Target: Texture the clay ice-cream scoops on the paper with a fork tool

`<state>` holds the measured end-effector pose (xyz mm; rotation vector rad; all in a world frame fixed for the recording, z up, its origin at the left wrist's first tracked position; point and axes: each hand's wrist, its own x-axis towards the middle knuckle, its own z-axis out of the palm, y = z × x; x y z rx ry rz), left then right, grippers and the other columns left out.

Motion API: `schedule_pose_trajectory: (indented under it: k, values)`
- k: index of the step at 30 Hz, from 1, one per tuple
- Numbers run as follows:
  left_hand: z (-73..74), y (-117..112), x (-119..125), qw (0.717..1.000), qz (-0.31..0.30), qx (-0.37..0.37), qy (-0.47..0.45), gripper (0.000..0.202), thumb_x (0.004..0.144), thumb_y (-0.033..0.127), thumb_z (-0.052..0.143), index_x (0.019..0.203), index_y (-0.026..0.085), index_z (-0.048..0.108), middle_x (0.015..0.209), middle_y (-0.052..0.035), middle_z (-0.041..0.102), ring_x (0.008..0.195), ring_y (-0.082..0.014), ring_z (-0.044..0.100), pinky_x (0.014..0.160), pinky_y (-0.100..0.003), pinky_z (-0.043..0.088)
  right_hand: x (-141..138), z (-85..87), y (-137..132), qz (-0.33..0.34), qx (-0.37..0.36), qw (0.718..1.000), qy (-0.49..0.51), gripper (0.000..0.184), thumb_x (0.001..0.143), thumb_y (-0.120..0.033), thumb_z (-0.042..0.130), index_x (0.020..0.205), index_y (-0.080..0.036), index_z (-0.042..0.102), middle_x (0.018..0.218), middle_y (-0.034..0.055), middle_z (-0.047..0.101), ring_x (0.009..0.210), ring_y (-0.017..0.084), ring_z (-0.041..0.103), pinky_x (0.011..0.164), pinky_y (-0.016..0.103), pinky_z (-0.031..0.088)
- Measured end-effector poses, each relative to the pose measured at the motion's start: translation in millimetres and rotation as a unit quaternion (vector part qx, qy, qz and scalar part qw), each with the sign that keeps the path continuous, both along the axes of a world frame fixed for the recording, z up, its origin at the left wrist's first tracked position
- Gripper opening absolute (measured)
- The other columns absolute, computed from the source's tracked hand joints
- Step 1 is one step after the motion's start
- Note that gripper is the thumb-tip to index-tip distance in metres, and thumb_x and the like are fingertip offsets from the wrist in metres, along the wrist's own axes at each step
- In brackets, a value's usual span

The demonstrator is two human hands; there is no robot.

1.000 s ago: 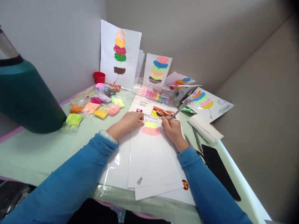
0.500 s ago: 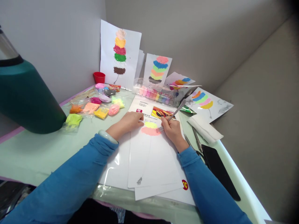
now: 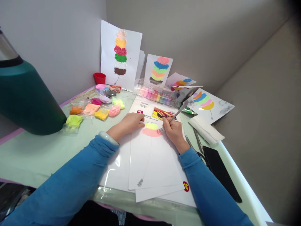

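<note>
A white sheet of paper [image 3: 154, 160] lies in front of me, bearing a yellow clay band [image 3: 151, 126] above a wider pink clay band [image 3: 150, 132]. A thin drawn line runs down from the pink band to a small dark scribble. My right hand [image 3: 173, 129] is closed around a metal fork [image 3: 178, 113], its tines at the right end of the pink band. On the sheet's upper left edge rests my left hand [image 3: 130, 123], holding nothing, thumb and fingers apart beside the yellow band.
Several bags of coloured clay [image 3: 91, 109] lie at the left, near a large green bottle [image 3: 30, 97]. Behind stand a red cup [image 3: 99, 78], a clear clay case [image 3: 155, 94] and finished pictures [image 3: 131, 62]. A rolled tissue [image 3: 207, 129] and a black phone-like slab [image 3: 221, 172] sit at the right.
</note>
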<state>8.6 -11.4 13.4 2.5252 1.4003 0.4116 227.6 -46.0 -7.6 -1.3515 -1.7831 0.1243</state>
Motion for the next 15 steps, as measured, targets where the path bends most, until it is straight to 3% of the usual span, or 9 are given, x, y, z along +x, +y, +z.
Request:
schedule_pose_trajectory:
  k: [8, 15]
  values:
    - [0.5, -0.6, -0.1, 1.0, 0.0, 0.003, 0.001, 0.018, 0.073, 0.029, 0.051, 0.085, 0.021, 0.062, 0.084, -0.004, 0.069, 0.076, -0.0201, 0.06, 0.063, -0.028, 0.038, -3.7, 0.8, -1.5, 0.023, -0.024, 0.999, 0.005, 0.037, 0.087, -0.04, 0.046, 0.058, -0.019, 0.055, 0.056, 0.0014, 0.06, 0.058, 0.015, 0.058, 0.06, 0.025, 0.042]
    - [1.0, -1.3, 0.1, 1.0, 0.002, 0.003, 0.003, 0.02, 0.073, 0.03, 0.05, 0.086, 0.02, 0.062, 0.086, -0.0043, 0.069, 0.078, -0.0202, 0.06, 0.063, -0.028, 0.037, -1.2, -0.5, 0.5, 0.0, -0.026, 1.0, 0.001, 0.038, 0.087, -0.04, 0.045, 0.055, -0.02, 0.054, 0.055, 0.0012, 0.061, 0.056, 0.015, 0.058, 0.058, 0.026, 0.041]
